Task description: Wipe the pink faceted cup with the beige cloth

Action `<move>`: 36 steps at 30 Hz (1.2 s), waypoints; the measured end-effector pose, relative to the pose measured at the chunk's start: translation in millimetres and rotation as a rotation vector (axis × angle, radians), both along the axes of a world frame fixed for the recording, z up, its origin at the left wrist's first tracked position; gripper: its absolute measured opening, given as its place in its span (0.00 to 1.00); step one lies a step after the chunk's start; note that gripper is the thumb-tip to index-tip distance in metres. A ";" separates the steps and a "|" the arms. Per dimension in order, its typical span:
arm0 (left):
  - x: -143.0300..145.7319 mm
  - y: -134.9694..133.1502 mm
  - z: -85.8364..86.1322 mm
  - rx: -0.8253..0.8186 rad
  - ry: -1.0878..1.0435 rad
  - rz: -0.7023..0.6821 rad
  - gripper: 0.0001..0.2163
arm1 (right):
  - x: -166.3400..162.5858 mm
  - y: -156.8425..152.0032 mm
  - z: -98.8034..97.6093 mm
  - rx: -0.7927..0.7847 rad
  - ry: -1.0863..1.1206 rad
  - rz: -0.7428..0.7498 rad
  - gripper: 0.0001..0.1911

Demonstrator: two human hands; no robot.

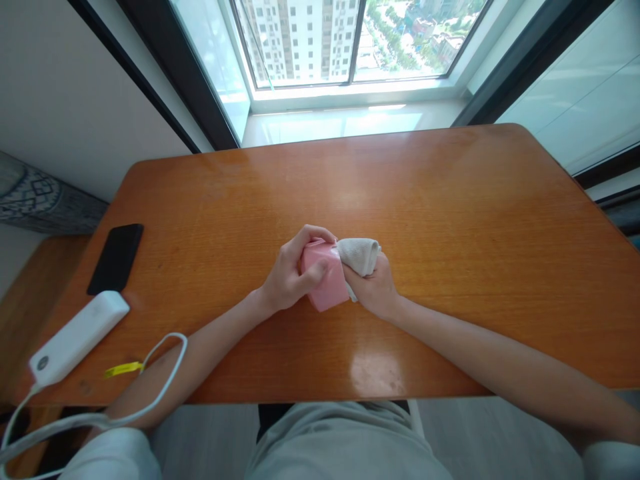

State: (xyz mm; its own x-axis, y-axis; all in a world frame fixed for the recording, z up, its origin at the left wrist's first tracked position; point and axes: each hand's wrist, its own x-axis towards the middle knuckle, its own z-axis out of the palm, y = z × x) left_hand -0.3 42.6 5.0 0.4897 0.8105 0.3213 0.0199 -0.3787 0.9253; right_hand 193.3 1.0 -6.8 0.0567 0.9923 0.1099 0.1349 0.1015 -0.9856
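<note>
My left hand point(289, 272) is wrapped round a pink cup point(327, 283), which lies tilted over the middle of the wooden table point(450, 200). My right hand point(373, 288) grips a bunched white cloth point(360, 253) and presses it against the cup's upper right side. Both hands meet at the cup, just above the table top. The cup's opening is hidden by my fingers and the cloth.
A black phone point(116, 258) lies flat at the table's left edge. A white power bank point(77, 337) sits nearer me, with a white cable point(165, 373) and a yellow tag point(121, 369). A window sill runs behind the table's far edge.
</note>
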 end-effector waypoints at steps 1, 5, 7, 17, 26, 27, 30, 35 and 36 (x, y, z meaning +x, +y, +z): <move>0.5 -0.9 1.8 -0.050 0.017 0.017 0.15 | -0.1 -0.2 -0.5 -0.002 0.002 0.000 0.14; 2.1 -1.5 6.8 -0.222 0.068 0.073 0.15 | -0.1 -1.9 -3.7 0.026 -0.006 0.013 0.16; 2.7 0.9 4.9 -0.315 0.074 0.103 0.19 | 0.3 -2.1 -4.8 0.047 -0.019 0.014 0.15; -2.6 4.0 -7.6 0.254 0.059 0.264 0.17 | -1.9 2.0 4.6 -0.056 0.060 0.071 0.19; -5.9 8.8 -23.0 1.124 0.091 0.149 0.23 | 0.1 2.1 1.3 -0.012 0.054 0.088 0.20; -4.9 8.4 -23.5 1.136 0.097 0.162 0.22 | 0.0 2.2 1.1 -0.010 0.055 0.084 0.19; -2.7 6.6 -21.9 1.096 0.141 0.169 0.20 | -0.4 2.7 0.2 0.029 0.041 0.055 0.14; -1.5 1.6 -13.8 0.848 0.107 0.102 0.20 | -1.3 1.3 -2.5 0.111 -0.006 0.011 0.09; -1.0 0.1 -12.1 0.774 0.078 0.085 0.19 | -1.2 0.9 -3.0 0.123 -0.017 0.008 0.10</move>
